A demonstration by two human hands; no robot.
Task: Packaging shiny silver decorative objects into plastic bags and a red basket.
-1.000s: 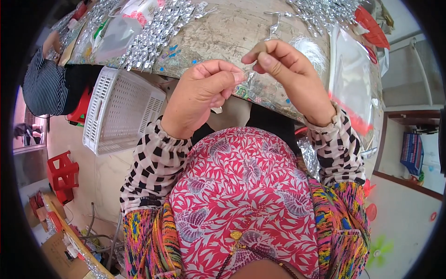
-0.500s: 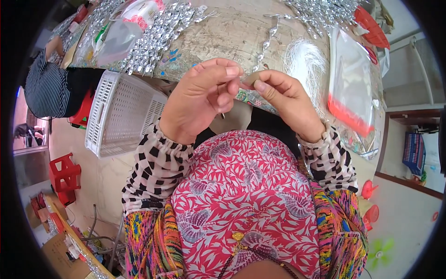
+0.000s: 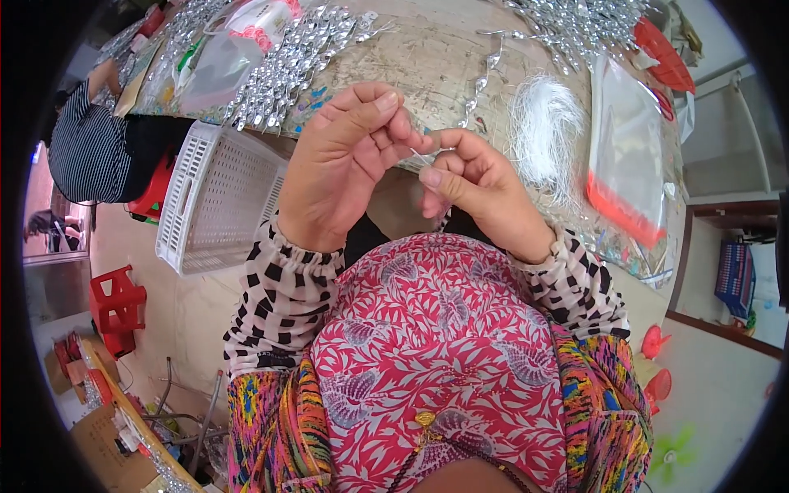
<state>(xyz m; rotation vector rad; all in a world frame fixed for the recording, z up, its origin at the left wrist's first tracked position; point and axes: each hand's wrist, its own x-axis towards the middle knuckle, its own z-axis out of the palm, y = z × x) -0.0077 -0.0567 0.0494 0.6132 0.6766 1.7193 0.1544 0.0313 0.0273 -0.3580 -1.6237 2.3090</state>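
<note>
Head view, now. The left hand (image 3: 341, 168) and right hand (image 3: 477, 193) meet at the near edge of the table (image 3: 427, 66), fingertips almost touching. A thin white thread (image 3: 422, 155) runs between them: the left thumb and forefinger pinch one end, and the right thumb and forefinger are closed tight just below the other end. Whether a bead or needle sits inside the right pinch cannot be told. Beyond the grip a string of silvery beads (image 3: 481, 82) lies on the table, leading toward the hands. Right of the grip lies a tuft of white thread (image 3: 546, 131), then a clear bag (image 3: 629, 156) with a red strip. Left of the grip and lower stands a white basket (image 3: 218, 197); beyond it lies a heap of silver beads (image 3: 288, 66).

Judgement: the step in hand is fine threading or knotting. The next move calls for steady tension on the thread with both pinches kept close.

Against the frame a second ago: the hands have drawn together and lower, and the right hand, then raised with something held up, now sits beside the left.
</note>
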